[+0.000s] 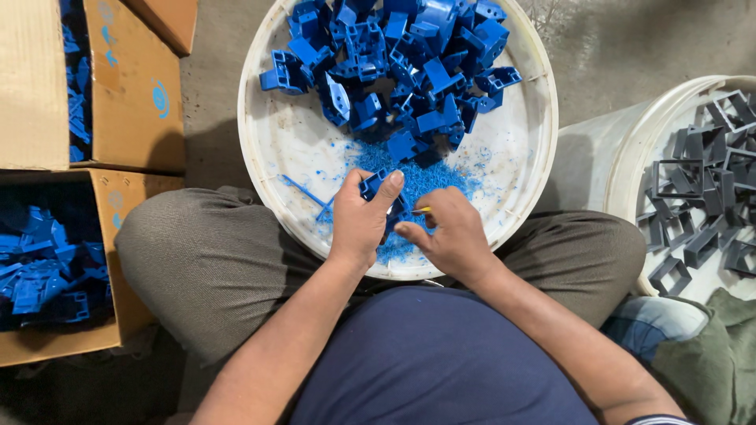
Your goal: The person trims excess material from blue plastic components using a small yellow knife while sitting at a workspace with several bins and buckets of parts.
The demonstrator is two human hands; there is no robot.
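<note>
— What's in the containers?
— White tub, upper centre: blue plastic parts and shavings. Boxes at left: more blue pieces. Bucket at right, cut off: grey frames.
— And the hands?
— Left hand grips a blue part over the tub; right hand pinches a small tool, mostly hidden.

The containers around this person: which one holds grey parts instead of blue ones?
The white bucket at the picture's right edge: it holds grey plastic frames. The round white tray and both cardboard boxes hold blue pieces.
</note>
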